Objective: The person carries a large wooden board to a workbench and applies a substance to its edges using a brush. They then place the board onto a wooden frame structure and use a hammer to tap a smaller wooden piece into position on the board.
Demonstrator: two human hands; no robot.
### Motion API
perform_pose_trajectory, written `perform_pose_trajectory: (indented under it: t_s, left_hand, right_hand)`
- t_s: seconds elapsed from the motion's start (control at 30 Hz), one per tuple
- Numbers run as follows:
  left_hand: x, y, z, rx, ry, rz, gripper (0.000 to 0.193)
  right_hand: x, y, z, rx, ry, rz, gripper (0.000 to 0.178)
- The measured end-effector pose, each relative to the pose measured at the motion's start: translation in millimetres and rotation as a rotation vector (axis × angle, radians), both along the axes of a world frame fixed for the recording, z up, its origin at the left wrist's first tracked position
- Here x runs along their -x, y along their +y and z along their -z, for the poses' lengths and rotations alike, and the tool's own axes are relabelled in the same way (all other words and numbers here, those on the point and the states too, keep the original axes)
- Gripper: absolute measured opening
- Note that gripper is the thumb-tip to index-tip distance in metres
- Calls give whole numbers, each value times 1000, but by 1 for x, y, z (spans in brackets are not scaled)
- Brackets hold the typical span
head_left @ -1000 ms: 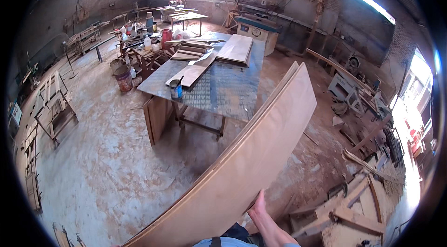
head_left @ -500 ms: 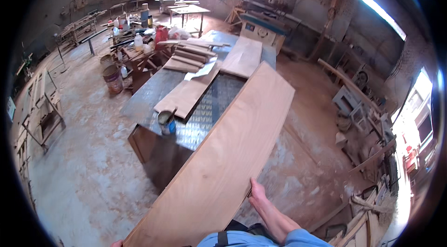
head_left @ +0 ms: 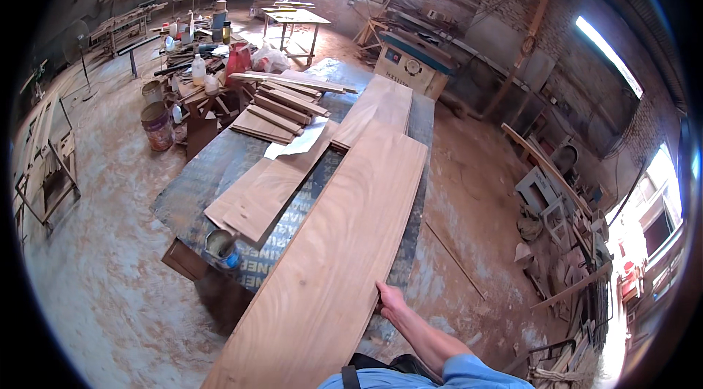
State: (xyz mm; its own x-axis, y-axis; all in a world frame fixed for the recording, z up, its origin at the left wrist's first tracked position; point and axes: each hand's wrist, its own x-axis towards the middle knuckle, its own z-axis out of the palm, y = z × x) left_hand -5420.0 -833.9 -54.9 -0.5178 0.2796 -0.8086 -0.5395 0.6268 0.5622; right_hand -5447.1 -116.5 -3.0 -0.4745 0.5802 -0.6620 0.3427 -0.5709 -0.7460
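A long, wide wooden board (head_left: 322,264) stretches from in front of my body over the dark sheet-topped table (head_left: 183,187). Along its right edge, my right hand (head_left: 392,298) is closed on the board, with the thumb on top and the other fingers mostly hidden beneath. My left hand is out of view. The board's far end overlaps the near part of another flat board (head_left: 382,103); whether the two touch, I cannot tell. Left of it lies a shorter board (head_left: 267,195) with a white paper sheet (head_left: 299,141) on it.
A can (head_left: 220,246) with a blue side stands at the table's near left corner. Stacked wood strips (head_left: 282,109) lie farther back. A bucket (head_left: 157,125) stands on the floor at left, a machine (head_left: 410,59) beyond the table. Frames and scrap wood (head_left: 549,191) line the right side.
The board has swung left and come down over the table, its far end now by the other board. My right hand moved left with it. My left hand has left the view.
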Motion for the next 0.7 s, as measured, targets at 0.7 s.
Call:
perform_pose_trajectory:
  t_s: [0.7]
  left_hand:
    - [84, 183, -21, 59, 277, -179, 31]
  right_hand:
    - [78, 157, -22, -668, -248, -535, 39]
